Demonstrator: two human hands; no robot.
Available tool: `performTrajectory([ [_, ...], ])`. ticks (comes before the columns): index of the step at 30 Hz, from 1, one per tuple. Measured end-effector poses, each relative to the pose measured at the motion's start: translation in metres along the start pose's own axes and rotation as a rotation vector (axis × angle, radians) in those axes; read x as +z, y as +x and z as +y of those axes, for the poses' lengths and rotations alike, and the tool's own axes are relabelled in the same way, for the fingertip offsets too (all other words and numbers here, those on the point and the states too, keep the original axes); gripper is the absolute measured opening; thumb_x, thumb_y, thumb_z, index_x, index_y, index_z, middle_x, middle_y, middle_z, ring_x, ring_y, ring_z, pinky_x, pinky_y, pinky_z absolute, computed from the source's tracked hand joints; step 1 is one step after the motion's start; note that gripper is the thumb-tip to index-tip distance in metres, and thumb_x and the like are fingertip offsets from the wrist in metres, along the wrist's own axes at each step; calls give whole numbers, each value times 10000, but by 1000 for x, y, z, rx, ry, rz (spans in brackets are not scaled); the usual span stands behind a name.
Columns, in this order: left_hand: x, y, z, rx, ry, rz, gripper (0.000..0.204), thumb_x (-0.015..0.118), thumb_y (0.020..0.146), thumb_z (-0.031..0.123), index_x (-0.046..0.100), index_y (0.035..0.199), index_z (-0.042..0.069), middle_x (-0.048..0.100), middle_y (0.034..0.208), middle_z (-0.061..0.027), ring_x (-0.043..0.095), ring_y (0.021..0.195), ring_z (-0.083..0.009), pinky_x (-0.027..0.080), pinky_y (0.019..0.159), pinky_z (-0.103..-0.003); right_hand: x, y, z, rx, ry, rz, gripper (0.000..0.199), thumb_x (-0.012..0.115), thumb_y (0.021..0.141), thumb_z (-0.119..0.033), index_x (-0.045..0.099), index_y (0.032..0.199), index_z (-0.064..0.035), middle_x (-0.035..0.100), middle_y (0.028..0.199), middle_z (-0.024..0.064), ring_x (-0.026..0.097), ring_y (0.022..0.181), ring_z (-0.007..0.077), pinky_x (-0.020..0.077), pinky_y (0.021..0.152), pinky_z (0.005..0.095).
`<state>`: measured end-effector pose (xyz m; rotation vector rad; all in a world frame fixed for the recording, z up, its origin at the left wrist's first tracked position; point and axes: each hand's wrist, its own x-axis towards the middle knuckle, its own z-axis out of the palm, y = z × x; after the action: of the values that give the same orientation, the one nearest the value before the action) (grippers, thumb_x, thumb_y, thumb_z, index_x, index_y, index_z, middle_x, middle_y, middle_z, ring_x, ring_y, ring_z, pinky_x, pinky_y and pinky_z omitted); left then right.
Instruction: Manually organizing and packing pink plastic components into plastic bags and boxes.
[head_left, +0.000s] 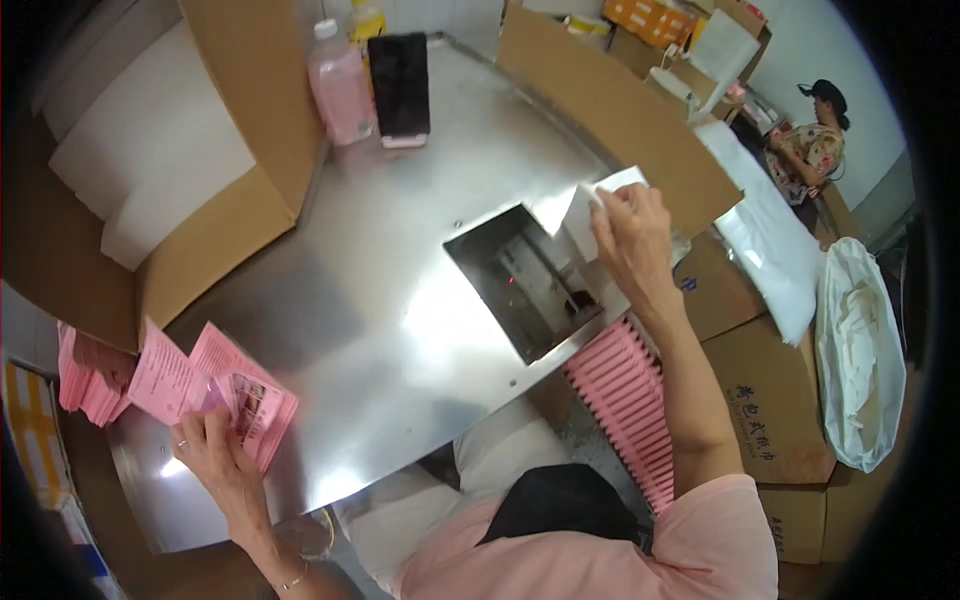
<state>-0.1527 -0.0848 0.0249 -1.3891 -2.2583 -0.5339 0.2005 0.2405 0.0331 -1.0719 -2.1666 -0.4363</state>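
My left hand [212, 450] has its fingers closed on a pink printed wrapper [165, 370], at the left of the steel table [370, 280]. A stack of similar pink wrappers [262, 425] lies against its fingers. On the right, my right hand [635, 225] grips a white folded paper stack [582, 222], probably tissues, with thumb and fingers bent over its top. That hand is just past a square opening [490, 260] cut in the table, where a small red light shows inside. The palm side of each hand is hidden.
An open cardboard box [215, 225] holding white stacks stands at the left. A pink bottle [340, 85] and a black phone [398, 88] stand at the back. A row of pink packets [620, 400] sits below the front edge. Another person [810, 150] sits at far right.
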Motion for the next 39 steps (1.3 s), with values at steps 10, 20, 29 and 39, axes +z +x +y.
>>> performTrajectory([
  [10,49,5,114,185,-422,-198,344,619,788,-8,582,1130,15,527,1034,-174,500,943,-361,411,813,-465,-10,1,12,155,133,-62,214,625,834,-114,729,993,-17,590,889,154,571,861,307,450,798,440],
  [20,48,14,133,429,-625,-365,690,771,655,155,519,1272,-26,425,1408,-260,446,1249,-444,430,920,-511,-40,-85,-131,-775,577,-236,432,585,838,-95,587,1263,-16,616,1155,166,593,1150,356,375,1016,662],
  [29,48,21,161,219,-327,-127,726,749,691,406,533,1299,74,369,1473,-264,328,1350,-478,334,915,-561,8,-52,-164,-474,634,-354,279,641,730,-90,639,997,-9,642,956,130,634,836,286,366,1064,549],
  [39,55,10,163,250,-268,-103,611,749,694,481,645,1176,120,526,1241,-175,475,1004,-352,348,825,-464,-6,-1,6,52,-113,-4,129,641,819,-116,681,898,-23,580,844,112,548,911,286,448,750,440],
])
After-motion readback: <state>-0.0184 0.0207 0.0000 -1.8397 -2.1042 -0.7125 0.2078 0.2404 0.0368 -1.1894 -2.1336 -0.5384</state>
